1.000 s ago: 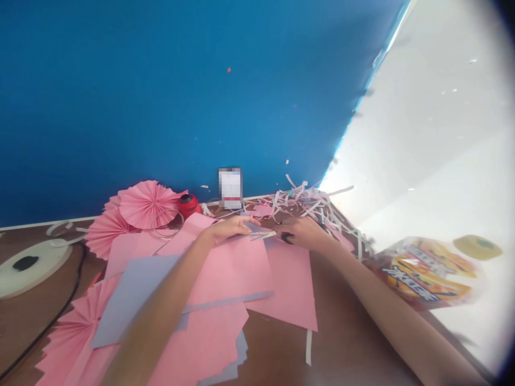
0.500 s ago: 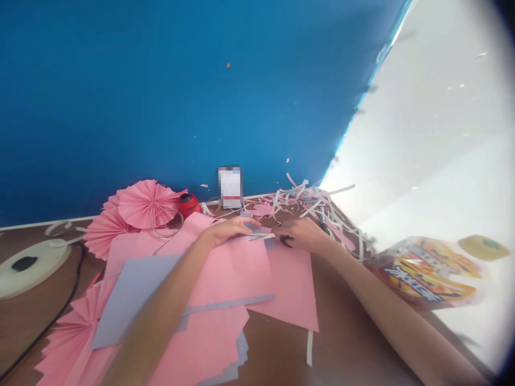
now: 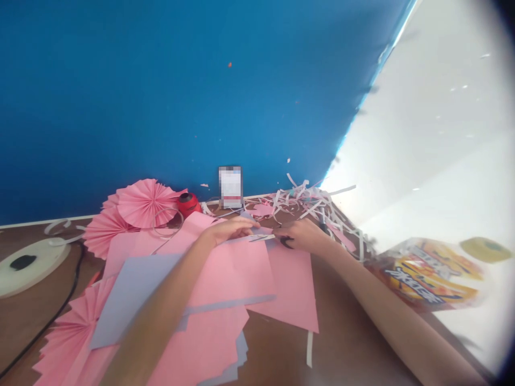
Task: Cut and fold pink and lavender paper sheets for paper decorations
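L hand [image 3: 229, 229] pinches paper strip [image 3: 261, 237]; R hand's [image 3: 303, 236] grip shut on black-handled scissors [image 3: 286, 242] (both barely moved).

Pink pleated paper fan [image 3: 145, 203]; grey-blue card [image 3: 129, 292]; blue wall [image 3: 161, 91]; white paper strips [image 3: 306, 206].

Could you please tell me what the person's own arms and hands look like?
The left hand and right hand are ungloved, and both forearms are bare, with no sleeves. No watch or bracelet shows, though the left forearm is blurred.
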Demonstrator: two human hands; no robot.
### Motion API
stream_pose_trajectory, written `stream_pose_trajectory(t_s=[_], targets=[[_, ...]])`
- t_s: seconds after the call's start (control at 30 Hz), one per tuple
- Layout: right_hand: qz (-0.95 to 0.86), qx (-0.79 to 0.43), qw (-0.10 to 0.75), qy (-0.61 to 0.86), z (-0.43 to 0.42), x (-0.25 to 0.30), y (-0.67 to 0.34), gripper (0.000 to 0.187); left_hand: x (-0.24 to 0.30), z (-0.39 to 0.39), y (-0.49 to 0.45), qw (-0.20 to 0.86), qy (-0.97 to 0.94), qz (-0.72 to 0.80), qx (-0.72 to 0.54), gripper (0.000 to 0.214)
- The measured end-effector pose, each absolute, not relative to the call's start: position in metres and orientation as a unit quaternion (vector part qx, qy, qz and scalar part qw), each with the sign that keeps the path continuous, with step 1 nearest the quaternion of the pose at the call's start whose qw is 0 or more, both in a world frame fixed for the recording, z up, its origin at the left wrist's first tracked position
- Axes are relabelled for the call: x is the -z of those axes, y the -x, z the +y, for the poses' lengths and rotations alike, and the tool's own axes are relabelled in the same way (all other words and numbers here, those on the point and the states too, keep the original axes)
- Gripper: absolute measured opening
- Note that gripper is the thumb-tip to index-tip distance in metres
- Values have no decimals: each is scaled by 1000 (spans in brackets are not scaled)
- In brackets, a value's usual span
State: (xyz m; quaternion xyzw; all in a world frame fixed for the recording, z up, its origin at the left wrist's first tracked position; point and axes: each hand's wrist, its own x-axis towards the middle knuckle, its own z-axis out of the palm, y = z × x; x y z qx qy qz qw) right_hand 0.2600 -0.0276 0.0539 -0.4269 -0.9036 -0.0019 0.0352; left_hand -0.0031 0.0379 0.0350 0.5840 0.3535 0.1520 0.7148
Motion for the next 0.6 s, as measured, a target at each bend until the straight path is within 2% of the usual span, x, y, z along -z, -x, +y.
stream_pose_trajectory(t_s=[0.3, 0.6], targets=[[-904, -1, 40, 426, -25, -48, -263, 36, -34, 38, 5, 739, -564, 342, -141, 44], [-907, 36, 34, 418, -26, -52, -262, 33, -45, 33, 4, 710, -590, 361, -130, 46]])
